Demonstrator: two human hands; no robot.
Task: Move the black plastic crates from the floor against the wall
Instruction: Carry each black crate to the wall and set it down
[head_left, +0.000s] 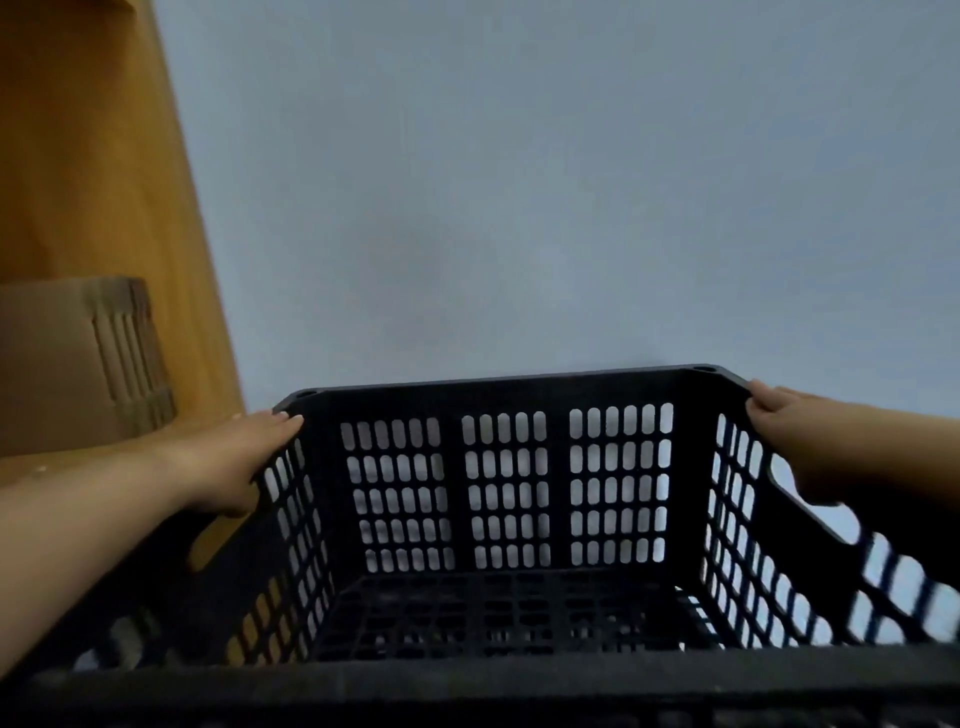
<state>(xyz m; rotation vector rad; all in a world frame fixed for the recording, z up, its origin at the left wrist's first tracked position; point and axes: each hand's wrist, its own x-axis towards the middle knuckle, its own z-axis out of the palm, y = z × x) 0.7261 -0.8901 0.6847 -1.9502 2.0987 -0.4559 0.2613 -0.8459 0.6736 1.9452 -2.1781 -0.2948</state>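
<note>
Nearest, the black plastic crate (506, 493) sits empty between both arms, open top toward the camera. Left hand (228, 462) and right hand (810, 441) each clamp a side wall near the far corners, evidently for balanced carrying. Beyond: cardboard box (78, 364), wooden panel (88, 156), grey wall (519, 182).

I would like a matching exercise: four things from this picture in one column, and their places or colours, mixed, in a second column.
Things:
1. black crate
2. cardboard box
3. left hand
4. wall

Descriptions:
A. pale grey-blue, behind everything
B. brown, at far left
C. gripping the crate's left side
D. slotted sides, held at both sides

Pairs: 1-D, 2-B, 3-C, 4-A
</note>
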